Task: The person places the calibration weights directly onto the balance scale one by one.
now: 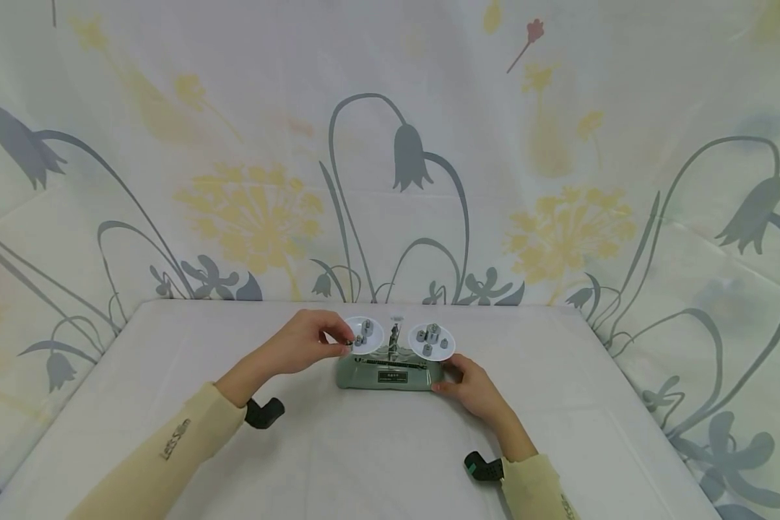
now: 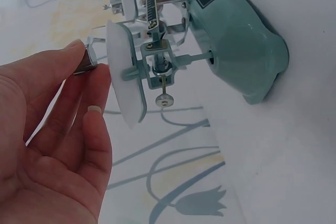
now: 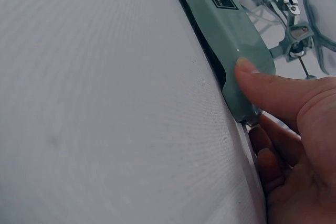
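A green balance scale [image 1: 390,377] with two white pans stands on the table. Between thumb and fingertips, my left hand [image 1: 308,341] pinches a small metal weight [image 2: 87,60] at the edge of the left pan [image 1: 375,347]. Some small weights [image 1: 367,326] sit on that pan. Several metal weights [image 1: 432,333] of different sizes stand on the right pan [image 1: 450,339]. My right hand [image 1: 473,390] grips the right end of the base, its thumb [image 3: 262,85] on the green housing and the other fingers around the end, partly hidden.
White cloth [image 1: 364,462] covers the table. A flower-patterned sheet [image 1: 266,144] hangs behind and at the sides. Black devices [image 1: 264,413] are worn at both wrists. An adjusting knob [image 2: 164,100] sticks out near the left pan.
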